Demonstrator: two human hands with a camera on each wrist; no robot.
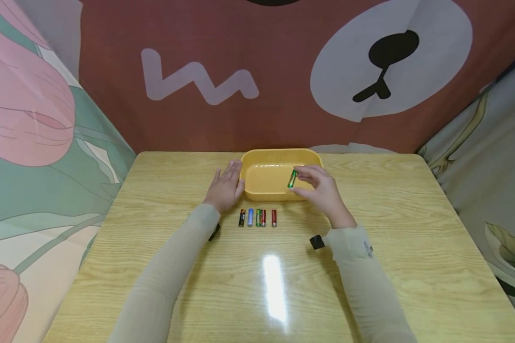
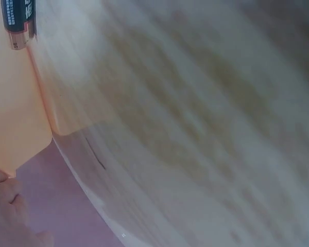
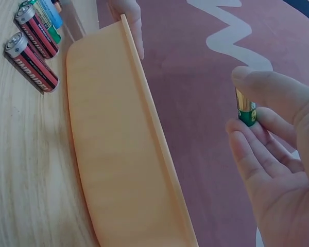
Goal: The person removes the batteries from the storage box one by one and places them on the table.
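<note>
My right hand (image 1: 323, 191) pinches a green and gold battery (image 1: 292, 178) between thumb and fingers above the right part of a yellow plastic basin (image 1: 257, 196). In the right wrist view, the thumb presses on one end of this battery (image 3: 246, 110) and fingers support the other. At the basin's left end, my left hand (image 1: 225, 188) rests against the wall with fingers extended. Several batteries stand in a row on the table before the basin: a black one (image 1: 242, 217), a blue one (image 1: 251, 217), a green one (image 1: 258, 217) and two red ones, the rightmost red battery (image 1: 274, 218) slightly apart.
The wooden table (image 1: 249, 295) ends just behind the basin, against a brown cloth (image 1: 197, 128) with a printed face. Patterned curtains (image 1: 38, 190) hang on both sides. A small black object (image 1: 317, 242) sits by the right cuff.
</note>
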